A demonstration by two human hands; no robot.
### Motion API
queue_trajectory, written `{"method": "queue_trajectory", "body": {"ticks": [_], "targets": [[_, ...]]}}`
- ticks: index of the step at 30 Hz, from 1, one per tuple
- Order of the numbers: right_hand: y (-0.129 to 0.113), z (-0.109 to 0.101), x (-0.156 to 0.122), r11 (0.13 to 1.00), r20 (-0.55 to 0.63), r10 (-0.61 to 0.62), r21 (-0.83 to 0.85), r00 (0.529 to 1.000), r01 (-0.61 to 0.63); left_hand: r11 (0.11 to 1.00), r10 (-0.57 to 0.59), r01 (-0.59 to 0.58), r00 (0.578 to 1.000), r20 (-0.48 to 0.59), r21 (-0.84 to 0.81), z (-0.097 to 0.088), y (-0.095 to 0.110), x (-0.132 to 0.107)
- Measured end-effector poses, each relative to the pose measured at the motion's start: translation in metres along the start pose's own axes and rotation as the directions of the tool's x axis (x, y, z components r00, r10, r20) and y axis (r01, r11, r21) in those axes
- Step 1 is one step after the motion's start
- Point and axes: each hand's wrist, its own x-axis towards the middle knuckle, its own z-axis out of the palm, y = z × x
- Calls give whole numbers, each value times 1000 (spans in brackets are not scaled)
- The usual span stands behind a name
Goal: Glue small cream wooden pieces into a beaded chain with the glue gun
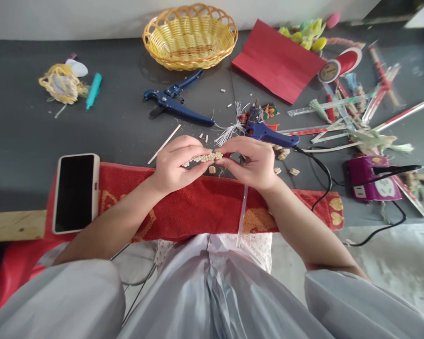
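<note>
Between my two hands is a narrow strip of small pale sticks bundled together (204,158), their cut ends facing me. My left hand (178,162) is closed on its left part, thumb below and fingers above. With thumb and forefinger, my right hand (250,160) pinches the right end. Just below the strip lies a small pale bundle (212,169) of the same kind, and further bundles (294,172) lie right of my right hand. A blue glue gun (272,135) rests just beyond that hand. A thin pale stick (164,144) lies beyond my left hand.
A red towel (191,202) covers the table's front edge, with a phone (76,193) on its left. Farther back are a blue cutter (183,106), a yellow basket (191,40) and red paper (277,61). A purple power socket (371,176) with black cables stands right, near scattered straws.
</note>
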Motion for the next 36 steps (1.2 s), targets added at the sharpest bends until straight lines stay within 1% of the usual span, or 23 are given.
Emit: {"method": "queue_trajectory", "body": {"ticks": [3,5,10,14,16,20,23,25,31,36], "targets": [[-1,0,1,1000,-1,-11,4,1000,11,999,30,-32,999,-31,-43,0,1,1],[-2,1,2,1000,6,-2,2,1000,2,998,24,-27,999,-42,-63,1,1,2],[-3,2,7,995,24,64,-74,998,-63,994,-104,103,994,-18,-31,3,-4,1],[3,0,7,990,-39,85,-107,996,-89,974,-211,213,977,30,-82,3,-9,0],[7,-1,6,989,-86,99,-97,991,-107,966,-237,239,971,24,-101,3,-11,0],[14,-2,4,991,-171,105,-60,980,-116,968,-235,232,972,-24,-93,4,-15,1],[17,-1,4,992,-205,110,-43,973,-121,970,-222,214,973,-66,-114,5,-15,0],[18,0,3,990,-207,130,-30,970,-140,969,-228,217,970,-82,-118,6,-15,0],[21,2,1,979,-224,194,-11,955,-201,958,-271,261,959,-83,-116,7,-16,-1],[20,3,1,973,-232,228,23,946,-230,957,-266,251,959,-96,-149,6,-15,-1]]}}
